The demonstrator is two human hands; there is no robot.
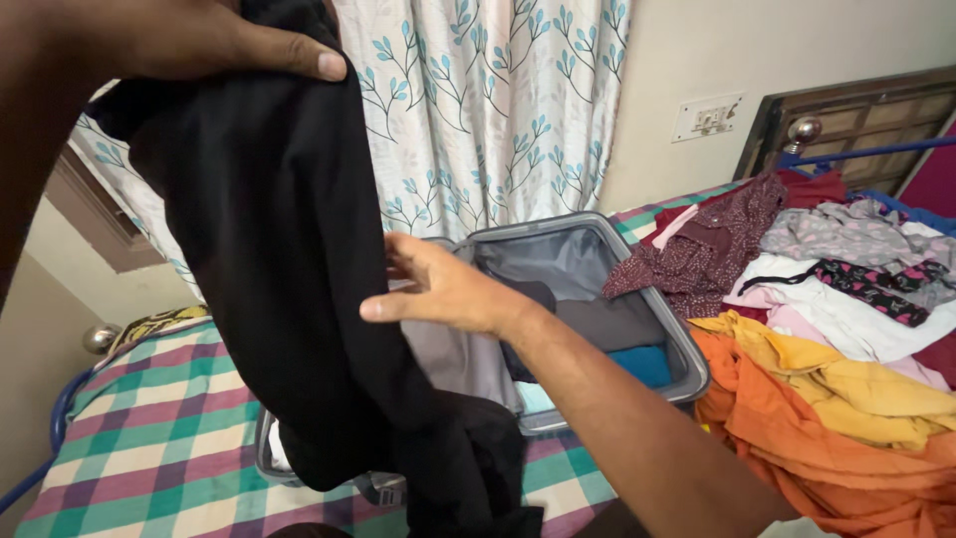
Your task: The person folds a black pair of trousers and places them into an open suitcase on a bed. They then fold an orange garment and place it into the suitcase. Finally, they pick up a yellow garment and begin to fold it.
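Closest, a right hand [443,289] reaches in from 5 o'clock, fingers spread and flat against a black garment [289,269] at centre. Up at 11 o'clock the left hand [199,40] pinches the garment's top edge, so the cloth hangs down in front of the view, its lower end bunched near 6 o'clock. Below lies a bed [149,438] covered in a pink, green and cream check sheet. On it sits an open grey suitcase [687,369] holding folded dark and blue clothes. At 3 o'clock, a heap of clothes [836,399] in orange, yellow, white and maroon. Farther back, a leaf-print curtain [498,110] at 12 o'clock, a cream wall with a switch plate [707,118], and a wooden headboard [856,115] at 2 o'clock.
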